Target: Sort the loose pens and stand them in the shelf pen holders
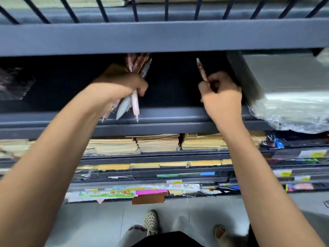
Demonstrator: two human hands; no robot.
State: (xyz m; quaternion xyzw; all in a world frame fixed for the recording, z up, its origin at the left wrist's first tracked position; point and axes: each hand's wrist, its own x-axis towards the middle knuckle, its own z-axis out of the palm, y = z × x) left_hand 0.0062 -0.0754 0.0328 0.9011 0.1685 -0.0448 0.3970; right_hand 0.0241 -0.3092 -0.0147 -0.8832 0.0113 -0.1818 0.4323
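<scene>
Head view: both bare arms reach up and forward into a dark shelf bay. The left grip (122,84) is closed in a fist round a bundle of pens (130,102), fingers curled tight about their middles. Below the fist the tips fan out and point down. Among them a pink pen (135,106) hangs lowest on the right side of the fan, and a pale grey-white pen (123,107) lies just to its left. Above the fist the pens' upper ends stick up, blurred, close under the upper shelf board (160,38). The pen tips hang just over the shelf lip (169,122); whether they touch it cannot be told.

The right grip (222,97) is apart from the left, at about the same height. Its thumb and curled fingers pinch a single pen (202,70), brownish, which rises up and slightly left out of the pinch. Just right of this grip, touching or nearly touching the knuckles, leans a plastic-wrapped stack (284,86) with a dark edge.

Below both grips, under the shelf lip, lie stacks of yellowish paper (156,143), then lower shelves with coloured sheets (151,192). Beneath the arms show the pale floor (178,211) and a foot (151,221) in a patterned shoe.
</scene>
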